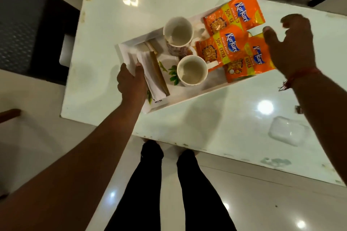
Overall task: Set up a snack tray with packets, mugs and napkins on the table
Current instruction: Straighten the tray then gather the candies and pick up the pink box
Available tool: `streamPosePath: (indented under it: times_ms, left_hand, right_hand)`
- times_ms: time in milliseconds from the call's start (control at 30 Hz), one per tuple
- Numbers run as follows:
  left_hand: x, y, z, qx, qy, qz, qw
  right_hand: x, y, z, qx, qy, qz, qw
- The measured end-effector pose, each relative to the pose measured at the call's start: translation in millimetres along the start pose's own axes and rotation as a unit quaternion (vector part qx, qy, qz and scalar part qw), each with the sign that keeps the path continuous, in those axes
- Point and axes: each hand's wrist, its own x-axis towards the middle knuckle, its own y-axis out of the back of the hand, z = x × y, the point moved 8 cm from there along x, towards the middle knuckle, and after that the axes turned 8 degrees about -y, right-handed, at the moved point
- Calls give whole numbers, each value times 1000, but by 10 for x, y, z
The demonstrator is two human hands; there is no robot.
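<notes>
On the white table (116, 15) sits the tray (187, 97), holding two empty mugs (192, 70), folded napkins (150, 69) and three orange snack packets (221, 48) (overlapping, at its far end). At the tray's near end the left hand (131, 80) grips rim and napkins. Beside the packets hovers the right hand (293, 45), fingers spread, holding nothing.

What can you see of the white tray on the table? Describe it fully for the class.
The tray is white, rectangular and shallow with a low raised rim, and a leaf print shows on its floor. It rests at an angle on the glossy white table. It holds two empty mugs, three orange snack packets at its far end and folded napkins at the near end. The left hand grips its near end, thumb on the napkins; the right hand hovers open beside the packets.
</notes>
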Motion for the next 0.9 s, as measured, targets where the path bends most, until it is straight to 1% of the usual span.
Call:
streamPosePath:
  times_ms: [67, 133, 233, 267, 333, 400, 500, 567, 767, 900]
  left_hand:
    - [-18, -12, -51, -13, 18, 10, 1000]
    - [-23, -28, -104, -42, 37, 16, 998]
    - [-15, -23, -131, -70, 42, 22, 996]
    - [-5, -14, -137, -77, 43, 25, 996]
    - [27, -3, -163, -96, 53, 27, 994]
    - [64, 8, -209, -119, 81, 21, 989]
    - [100, 25, -254, -138, 111, 0, 984]
    - [107, 67, -276, -133, 125, 9, 983]
    - [103, 77, -265, -148, 136, 9, 980]
    - [107, 70, -270, -188, 156, 18, 970]
  right_hand:
    - [167, -68, 92, 16, -46, -32, 998]
    - [322, -155, 194, 36, -119, -78, 989]
    - [441, -315, 256, 133, -212, -183, 951]
    - [457, -354, 268, 165, -240, -210, 933]
    - [490, -408, 299, 205, -277, -238, 908]
    - [525, -465, 324, 220, -287, -258, 896]
    - [549, -518, 363, 230, -297, -268, 887]
    - [533, -532, 383, 239, -306, -270, 881]
    - [494, -564, 363, 274, -323, -279, 862]
    - [479, -568, 379, 287, -336, -284, 851]
